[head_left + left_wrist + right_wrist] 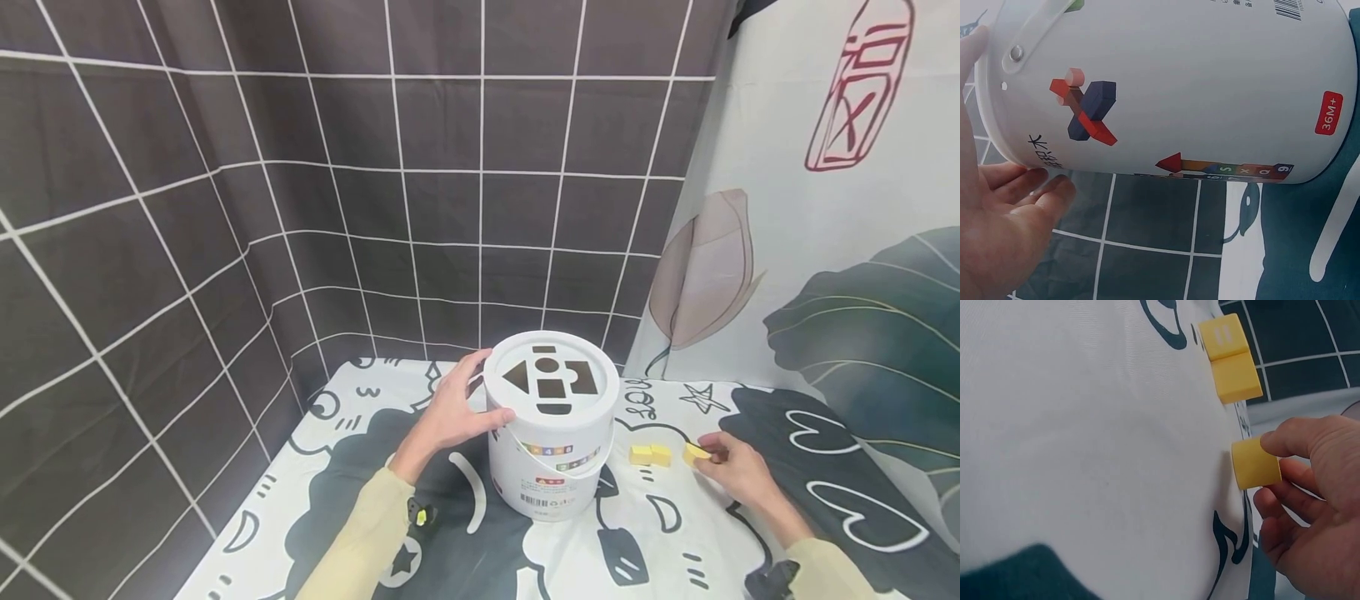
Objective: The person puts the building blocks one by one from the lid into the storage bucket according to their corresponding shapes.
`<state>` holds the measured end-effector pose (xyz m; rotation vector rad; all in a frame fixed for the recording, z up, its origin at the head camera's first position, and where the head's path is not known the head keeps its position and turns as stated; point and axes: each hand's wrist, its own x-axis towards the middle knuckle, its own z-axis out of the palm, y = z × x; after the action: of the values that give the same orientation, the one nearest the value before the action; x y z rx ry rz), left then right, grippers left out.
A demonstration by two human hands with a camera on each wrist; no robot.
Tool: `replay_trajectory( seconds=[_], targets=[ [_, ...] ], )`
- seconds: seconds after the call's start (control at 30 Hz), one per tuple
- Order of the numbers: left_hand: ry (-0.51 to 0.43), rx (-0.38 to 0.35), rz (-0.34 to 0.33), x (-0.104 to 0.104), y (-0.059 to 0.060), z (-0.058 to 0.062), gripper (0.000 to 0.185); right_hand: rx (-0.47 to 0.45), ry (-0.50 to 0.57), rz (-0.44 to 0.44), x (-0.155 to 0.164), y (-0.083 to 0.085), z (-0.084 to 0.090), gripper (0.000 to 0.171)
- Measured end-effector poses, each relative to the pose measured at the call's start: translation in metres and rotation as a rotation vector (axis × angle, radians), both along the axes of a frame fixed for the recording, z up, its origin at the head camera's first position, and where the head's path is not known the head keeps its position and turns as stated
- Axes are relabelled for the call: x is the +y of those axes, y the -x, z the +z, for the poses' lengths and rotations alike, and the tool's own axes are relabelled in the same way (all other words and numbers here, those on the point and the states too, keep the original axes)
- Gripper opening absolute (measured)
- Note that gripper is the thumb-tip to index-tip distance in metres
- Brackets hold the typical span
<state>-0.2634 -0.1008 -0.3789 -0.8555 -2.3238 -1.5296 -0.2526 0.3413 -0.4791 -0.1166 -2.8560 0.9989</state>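
Note:
A white bucket with a handle and printed sides stands upright on the patterned cloth. Its white lid has several cut-out holes of different shapes. Against the bucket's left side, near the rim, rests my left hand, thumb at the front and fingers spread toward the back. My right hand pinches a yellow block between thumb and fingers, just at the cloth's surface; whether the block touches the cloth I cannot tell. Two more yellow blocks lie side by side between that hand and the bucket.
A black-and-white printed cloth covers the surface. Dark grid-patterned fabric hangs behind and to the left. On the right hangs a white curtain with leaf prints. The bucket's handle hangs down at its front.

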Motion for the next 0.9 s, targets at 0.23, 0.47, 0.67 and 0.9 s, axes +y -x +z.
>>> replay_trajectory(
  seconds=[0.23, 0.47, 0.67, 0.9],
  targets=[
    [-0.010, 0.011, -0.015, 0.000, 0.000, 0.000, 0.090, 0.007, -0.021, -0.010, -0.002, 0.003, -0.002, 0.039],
    [0.014, 0.011, 0.009, 0.000, -0.002, 0.000, 0.091, 0.001, -0.030, -0.017, -0.003, 0.004, -0.002, 0.034],
    [0.008, 0.007, 0.004, 0.000, -0.002, 0.000, 0.092, 0.026, -0.040, 0.003, -0.003, 0.002, 0.005, 0.032],
    [0.007, 0.005, 0.006, 0.000, -0.001, 0.000, 0.091, 0.076, -0.047, 0.043, -0.007, 0.001, 0.029, 0.031]
  ],
)
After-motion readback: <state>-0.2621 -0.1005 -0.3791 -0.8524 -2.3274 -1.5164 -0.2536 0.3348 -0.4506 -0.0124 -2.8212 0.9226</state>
